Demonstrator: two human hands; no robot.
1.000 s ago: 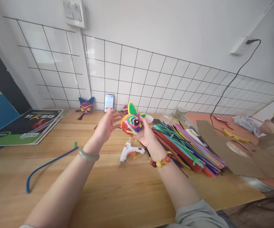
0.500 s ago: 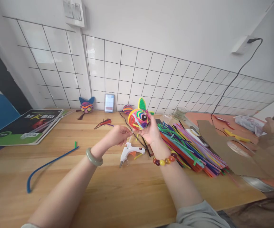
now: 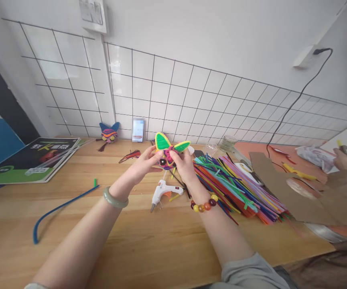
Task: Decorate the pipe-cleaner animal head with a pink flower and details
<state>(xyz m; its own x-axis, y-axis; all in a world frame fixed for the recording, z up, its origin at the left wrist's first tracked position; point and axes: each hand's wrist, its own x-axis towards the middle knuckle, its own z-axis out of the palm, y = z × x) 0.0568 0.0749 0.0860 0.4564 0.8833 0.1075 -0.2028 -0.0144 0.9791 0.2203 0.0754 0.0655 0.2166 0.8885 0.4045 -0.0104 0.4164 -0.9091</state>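
Observation:
Between my two hands, above the table, is a colourful pipe-cleaner animal head (image 3: 167, 161) with green, yellow-edged ears and a black-and-white eye. My left hand (image 3: 145, 162) grips its left side, with the thumb on the front. From the right, my right hand (image 3: 185, 165) holds it, thumb near the base of an ear. Fingers hide part of the head. Just below lies a white glue gun (image 3: 165, 192), its nozzle pointing toward me. A large bundle of coloured pipe cleaners (image 3: 236, 184) spreads out to the right of my right hand.
A blue pipe cleaner (image 3: 55, 206) lies curved at left, near a magazine (image 3: 49, 168). At the wall stand a blue-eared head (image 3: 109, 132) and a phone (image 3: 138, 130). Cardboard (image 3: 281, 192) lies at right, where another person's hand (image 3: 346, 160) holds a tape roll.
My left hand has risen from beside the glue gun to take hold of the animal head. The head has turned, and both ears now face me.

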